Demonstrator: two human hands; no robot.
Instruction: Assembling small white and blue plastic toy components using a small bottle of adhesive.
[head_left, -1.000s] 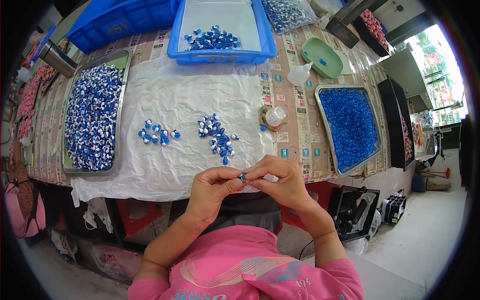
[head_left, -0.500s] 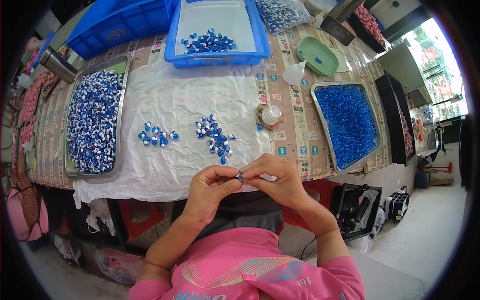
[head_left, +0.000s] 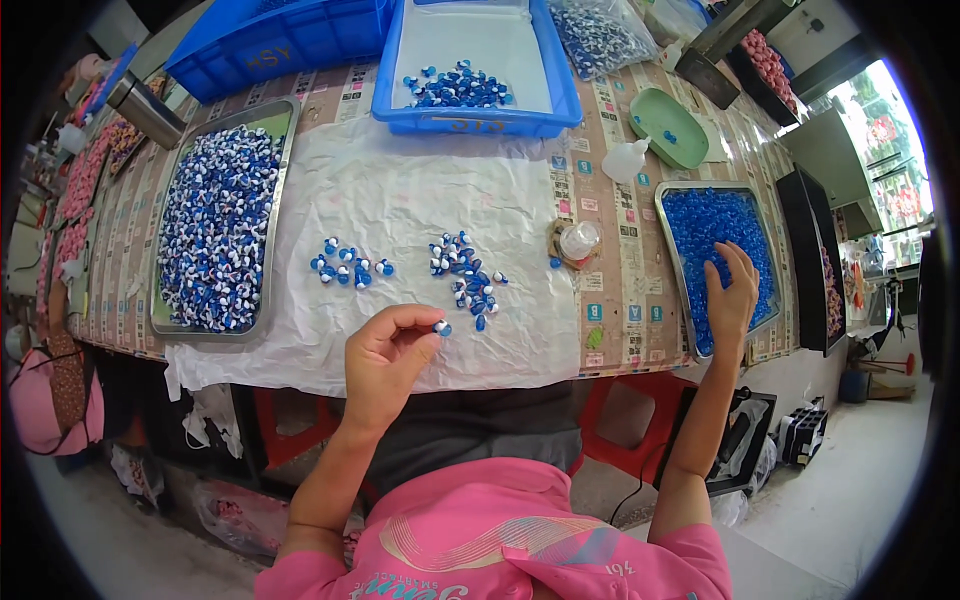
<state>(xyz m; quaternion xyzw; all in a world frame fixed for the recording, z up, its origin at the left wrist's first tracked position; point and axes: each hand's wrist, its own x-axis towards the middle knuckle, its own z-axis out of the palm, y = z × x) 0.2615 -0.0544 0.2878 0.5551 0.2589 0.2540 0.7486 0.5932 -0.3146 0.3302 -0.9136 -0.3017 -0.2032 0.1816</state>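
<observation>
One blue-and-white bead [head_left: 441,327] pinched at left hand [head_left: 385,360] fingertips, over white sheet [head_left: 400,200]. Right hand [head_left: 732,300], fingers spread, empty, reaches into steel tray [head_left: 672,262] of blue beads [head_left: 715,235]. Left tray [head_left: 277,150] holds blue-white pieces [head_left: 215,240]; blue bin [head_left: 560,85] holds few.

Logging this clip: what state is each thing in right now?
Left hand: fingers pinch a small blue-white piece.
Right hand: open, reaching into blue-bead tray.
Left tray: heaped full.
Blue bin: few pieces.
Green dish: nearly bare.
</observation>
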